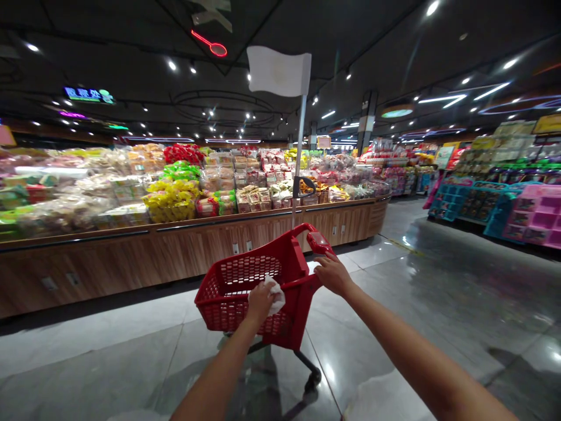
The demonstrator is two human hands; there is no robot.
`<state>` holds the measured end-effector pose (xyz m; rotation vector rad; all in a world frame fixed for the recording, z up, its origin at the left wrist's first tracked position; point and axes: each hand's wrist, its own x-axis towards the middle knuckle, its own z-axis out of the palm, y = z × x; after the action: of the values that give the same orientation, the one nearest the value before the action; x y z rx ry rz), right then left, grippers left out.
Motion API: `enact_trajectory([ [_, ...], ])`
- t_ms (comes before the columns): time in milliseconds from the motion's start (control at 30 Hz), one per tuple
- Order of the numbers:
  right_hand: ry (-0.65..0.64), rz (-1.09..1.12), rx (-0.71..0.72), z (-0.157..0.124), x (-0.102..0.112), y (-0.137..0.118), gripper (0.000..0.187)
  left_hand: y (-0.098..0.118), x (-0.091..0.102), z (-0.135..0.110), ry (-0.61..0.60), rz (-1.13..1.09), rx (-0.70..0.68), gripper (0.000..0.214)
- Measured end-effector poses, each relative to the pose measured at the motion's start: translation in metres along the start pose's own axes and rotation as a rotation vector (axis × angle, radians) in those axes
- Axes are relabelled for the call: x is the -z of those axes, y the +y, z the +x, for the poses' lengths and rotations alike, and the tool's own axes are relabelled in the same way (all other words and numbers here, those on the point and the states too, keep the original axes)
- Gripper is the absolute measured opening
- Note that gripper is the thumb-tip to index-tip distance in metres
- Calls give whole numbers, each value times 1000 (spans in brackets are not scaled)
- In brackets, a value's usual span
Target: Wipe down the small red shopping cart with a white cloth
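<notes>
A red plastic shopping cart (302,313) stands side-on before me, its slotted basket pointing left. My left hand (260,301) is closed on a crumpled white cloth (276,295), held against the top rim of the basket's near side. Whether the cloth is paper or fabric I cannot tell. My right hand (333,273) is closed round the cart's red handle (319,242) at its near end. A pole (300,134) with a white flag (278,71) rises behind the handle. No goods show inside the basket.
Behind the cart runs a long wood-panelled display counter (193,251) heaped with packaged foods, including yellow bags (172,200). Pink crates (537,216) and blue racks stand at the right. Shiny grey floor tiles (394,292) surround the cart.
</notes>
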<state>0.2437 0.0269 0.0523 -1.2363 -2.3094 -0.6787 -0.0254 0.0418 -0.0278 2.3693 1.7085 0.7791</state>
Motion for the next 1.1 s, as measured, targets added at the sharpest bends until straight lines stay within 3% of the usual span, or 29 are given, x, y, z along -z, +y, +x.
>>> enact_trajectory([
  [100, -173, 22, 14, 14, -6, -29, 23, 35, -8, 8, -40, 35, -17, 33],
  [167, -269, 22, -69, 22, -18, -49, 20, 52, -11, 12, -63, 24, -46, 36],
  [233, -284, -2, -195, 24, -32, -59, 26, 58, -12, 12, -84, 6, -58, 37],
  [367, -216, -42, -287, 14, -48, -54, 44, 38, -6, -7, -133, 37, -47, 32],
  [533, -181, -91, -281, 2, -49, -39, 43, -4, 9, -50, -132, 204, 2, 31],
  [667, -164, -87, -287, -1, -49, -43, 43, -11, 12, -68, -68, 257, 65, 31],
  [767, -145, -95, -300, -2, -48, -51, 43, 9, 6, -60, -42, 200, 98, 27],
  [967, -180, -66, -315, -3, -47, -68, 44, 81, -13, -18, -87, 103, 48, 30],
  [1033, -210, -59, -319, -2, -46, -70, 44, 86, -14, -14, -102, 142, 51, 30],
  [1100, -229, -50, -334, 0, -43, -70, 45, 72, -10, -20, -122, 179, 31, 30],
])
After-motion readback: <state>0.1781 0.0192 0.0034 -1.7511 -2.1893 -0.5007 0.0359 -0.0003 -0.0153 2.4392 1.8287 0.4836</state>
